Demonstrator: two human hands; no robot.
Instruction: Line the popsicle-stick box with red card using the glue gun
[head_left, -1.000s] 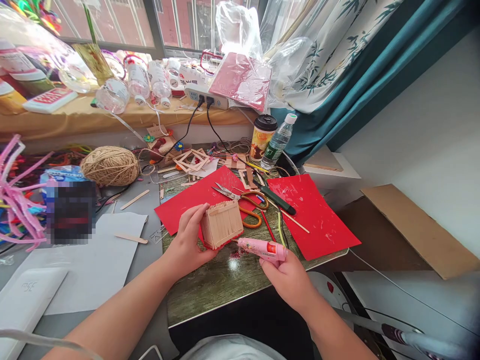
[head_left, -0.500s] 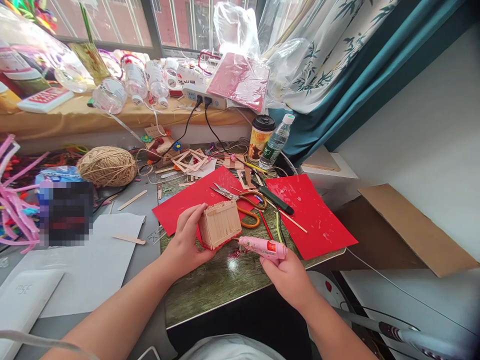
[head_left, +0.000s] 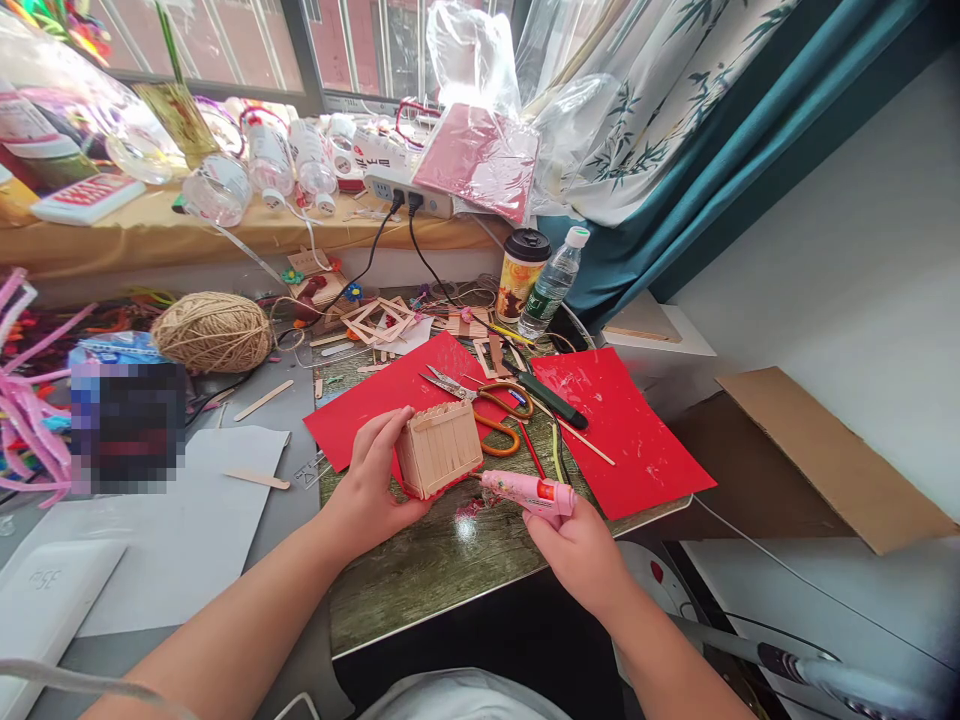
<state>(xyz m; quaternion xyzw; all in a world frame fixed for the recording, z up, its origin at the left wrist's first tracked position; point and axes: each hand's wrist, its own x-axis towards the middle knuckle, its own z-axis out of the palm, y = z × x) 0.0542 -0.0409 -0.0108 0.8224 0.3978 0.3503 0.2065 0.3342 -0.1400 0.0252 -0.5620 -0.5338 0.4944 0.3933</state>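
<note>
A small box of wooden craft sticks (head_left: 442,450), with red along its lower edge, is tilted above the dark tabletop (head_left: 420,590). My left hand (head_left: 379,480) grips it from the left, fingers at the top and thumb below. On the right, my right hand (head_left: 574,545) is wrapped round a pink glue gun (head_left: 529,492). The gun's nozzle points left and is at the box's lower right corner; whether it touches cannot be made out. Behind the box lie orange-handled scissors (head_left: 480,393) on red paper (head_left: 420,385).
A second red sheet (head_left: 622,430) and a dark green cutter (head_left: 551,395) lie to the right. Farther back stand a paper cup (head_left: 521,275) and a water bottle (head_left: 555,285). Twine (head_left: 214,333), white paper (head_left: 172,520) and loose sticks lie left; black cords run from a power strip (head_left: 405,192).
The glue gun has shifted very slightly to the right with my right hand. My left hand and the box look almost unmoved.
</note>
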